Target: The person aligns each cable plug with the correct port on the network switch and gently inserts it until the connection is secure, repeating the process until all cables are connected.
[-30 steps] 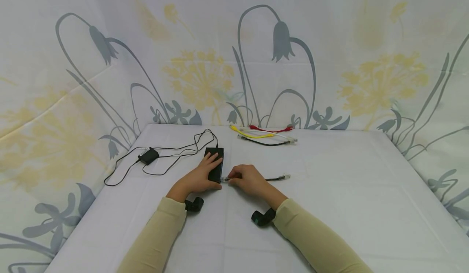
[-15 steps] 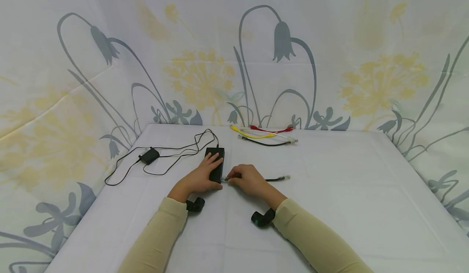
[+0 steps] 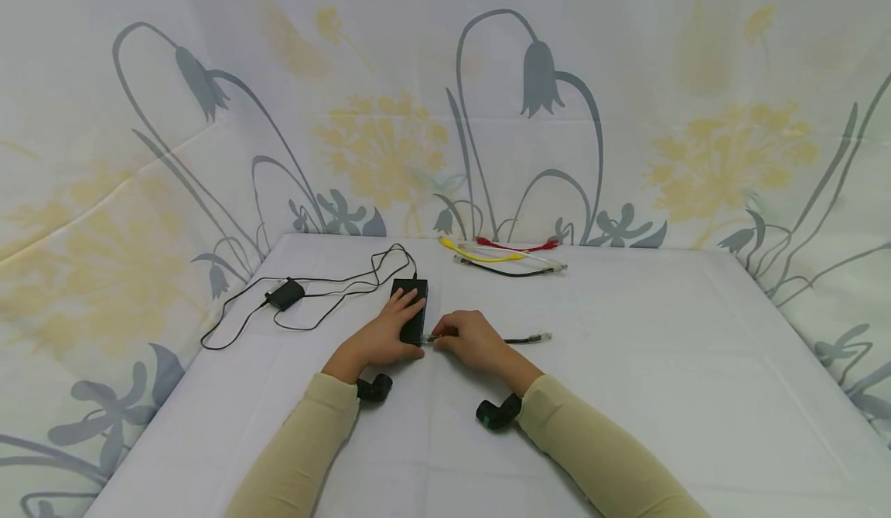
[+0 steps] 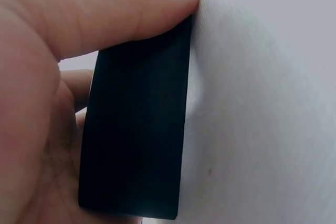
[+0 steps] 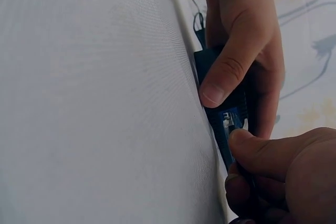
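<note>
A black network switch [image 3: 414, 327] lies on the white table, its long side facing right. My left hand [image 3: 381, 339] holds it, fingers spread over the top and thumb along the near end; in the left wrist view the thumb crosses the dark casing [image 4: 136, 129]. My right hand [image 3: 475, 340] pinches a short black network cable [image 3: 518, 341] just behind its clear plug [image 5: 228, 121]. That plug sits right at a port in the switch's side, near the left thumb. The cable's other clear plug [image 3: 541, 337] sticks out to the right beyond the hand.
A black power adapter [image 3: 285, 294] lies to the left, its thin cord [image 3: 341, 297] looping to the switch's far end. At the back edge are yellow [image 3: 480, 257], red [image 3: 515, 246], white and black [image 3: 504, 274] short cables. A flowered curtain [image 3: 390, 54] hangs behind.
The head view has shifted very slightly. Both hands keep their hold on the switch and the cable, with no clear movement between them.
</note>
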The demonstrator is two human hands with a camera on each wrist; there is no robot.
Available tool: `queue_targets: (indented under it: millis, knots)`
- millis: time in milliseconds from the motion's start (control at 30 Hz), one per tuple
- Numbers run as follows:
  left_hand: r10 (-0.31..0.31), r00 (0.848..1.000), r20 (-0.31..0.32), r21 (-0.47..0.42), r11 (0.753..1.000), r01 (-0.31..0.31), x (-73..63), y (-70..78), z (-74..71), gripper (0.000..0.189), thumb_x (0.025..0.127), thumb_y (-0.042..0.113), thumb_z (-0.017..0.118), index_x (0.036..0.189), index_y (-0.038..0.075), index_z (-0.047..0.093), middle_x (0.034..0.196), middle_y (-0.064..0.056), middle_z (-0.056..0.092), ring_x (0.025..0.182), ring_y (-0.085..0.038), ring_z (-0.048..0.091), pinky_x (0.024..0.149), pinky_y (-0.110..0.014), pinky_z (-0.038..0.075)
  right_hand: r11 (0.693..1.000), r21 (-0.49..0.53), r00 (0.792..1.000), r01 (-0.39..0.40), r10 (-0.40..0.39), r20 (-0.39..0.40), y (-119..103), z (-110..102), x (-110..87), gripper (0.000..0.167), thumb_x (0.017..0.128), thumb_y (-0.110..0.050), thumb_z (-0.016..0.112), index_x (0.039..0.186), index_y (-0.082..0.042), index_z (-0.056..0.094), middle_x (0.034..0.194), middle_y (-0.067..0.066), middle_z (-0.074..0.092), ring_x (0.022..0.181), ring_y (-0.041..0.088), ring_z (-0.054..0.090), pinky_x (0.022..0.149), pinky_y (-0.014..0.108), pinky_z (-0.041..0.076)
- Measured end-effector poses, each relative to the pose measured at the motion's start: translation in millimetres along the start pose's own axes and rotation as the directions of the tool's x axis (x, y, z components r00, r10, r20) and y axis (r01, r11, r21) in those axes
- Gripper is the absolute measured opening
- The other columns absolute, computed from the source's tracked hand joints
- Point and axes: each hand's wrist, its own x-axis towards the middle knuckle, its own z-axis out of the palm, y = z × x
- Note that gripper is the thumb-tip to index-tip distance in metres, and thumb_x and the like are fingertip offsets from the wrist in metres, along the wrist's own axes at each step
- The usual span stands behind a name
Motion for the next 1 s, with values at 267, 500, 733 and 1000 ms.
queue_targets:
  millis: [267,500,733,1000]
  knots:
    - [-0.013,1.0,-0.007,0.018,1.0,0.013,0.4,0.9,1.0,0.089,0.081,0.031,0.076,0.155,0.017,0.027,0.165,-0.003,0.009,0.152,-0.029,-0.006,0.116,-0.058,0.022,1.0,-0.006,1.0,0.01,-0.01,0.004,-1.4,-0.1,2.0,0.008,0.089,-0.017,0.07,0.095,-0.013,0.073,0.086,-0.003,0.07,0.078,0.007,0.06,0.074,0.027,0.049]
    - [-0.003,1.0,-0.009,0.019,1.0,0.003,0.2,3.3,1.3,0.089,0.081,0.031,0.076,0.154,0.016,0.028,0.165,-0.004,0.009,0.152,-0.03,-0.005,0.116,-0.057,0.022,1.0,-0.019,1.0,0.007,-0.007,-0.001,-3.3,0.8,1.9,0.008,0.089,-0.018,0.07,0.095,-0.013,0.074,0.084,-0.004,0.069,0.075,0.006,0.058,0.072,0.025,0.048]
    - [-0.007,1.0,-0.009,0.023,1.0,0.007,-0.6,3.4,1.9,0.089,0.081,0.03,0.076,0.154,0.015,0.028,0.165,-0.005,0.009,0.152,-0.031,-0.004,0.116,-0.058,0.021,1.0,-0.007,1.0,-0.002,0.002,0.008,-3.9,1.2,0.1,0.009,0.089,-0.018,0.07,0.096,-0.013,0.073,0.085,-0.003,0.069,0.075,0.006,0.058,0.071,0.026,0.048]
    - [-0.014,1.0,-0.004,-0.014,1.0,0.014,-0.1,0.5,0.7,0.09,0.081,0.032,0.077,0.155,0.018,0.026,0.165,-0.001,0.008,0.152,-0.027,-0.007,0.117,-0.059,0.019,0.999,-0.036,0.999,-0.006,0.007,0.044,-5.0,-3.5,0.2,0.013,0.09,-0.018,0.068,0.102,-0.014,0.074,0.09,-0.003,0.069,0.08,0.007,0.059,0.074,0.028,0.049]
